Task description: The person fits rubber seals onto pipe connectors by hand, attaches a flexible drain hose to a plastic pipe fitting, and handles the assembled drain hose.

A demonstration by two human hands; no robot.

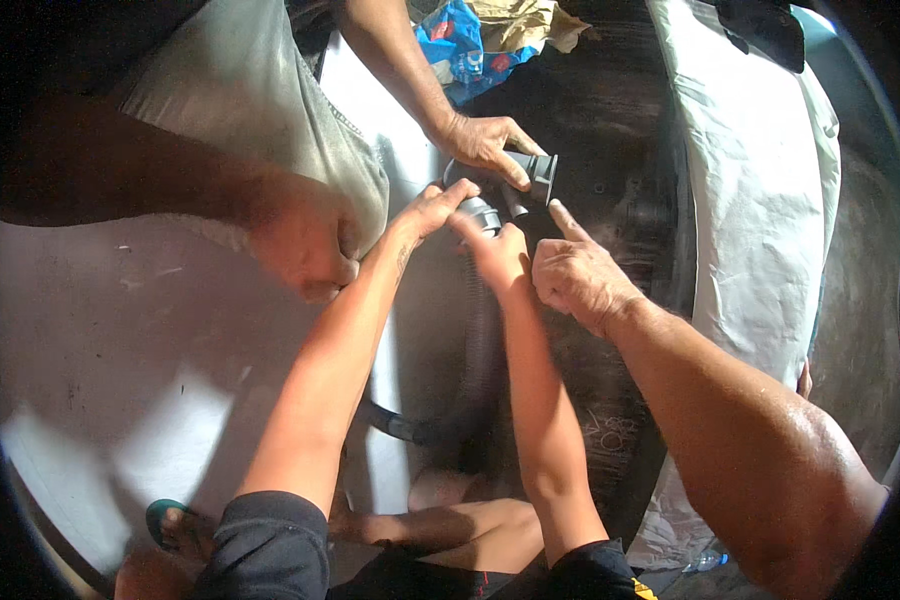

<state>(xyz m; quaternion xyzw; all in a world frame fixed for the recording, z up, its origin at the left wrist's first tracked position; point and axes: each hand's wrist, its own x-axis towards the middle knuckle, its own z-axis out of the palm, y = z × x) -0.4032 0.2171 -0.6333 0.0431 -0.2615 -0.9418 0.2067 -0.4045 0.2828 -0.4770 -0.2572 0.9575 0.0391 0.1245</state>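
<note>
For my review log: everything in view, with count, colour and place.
Pipe fitting: one, grey, upper centre
Collar: one, grey, beside fitting
Hose: one, dark, below collar
Bag: one, blue, top centre
Wrapper: one, tan, beside bag
Sheet: one, white, right
Sandal: one, green, lower left
Bottle: one, clear, lower right
Garment: one, pale, upper left
Other people's hands: three, bare, around centre
Bare legs: count unclear, bottom centre
Sleeves: two, dark, bottom
Left hand: one, bare, at collar
Right hand: one, bare, blurred, at collar

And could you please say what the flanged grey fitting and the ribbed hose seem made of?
Flanged grey fitting: probably smooth, satin moulded plastic, by its even colour and soft highlights. Ribbed hose: likely dull, flexible plastic or rubber, by its curving corrugated wall.
</note>
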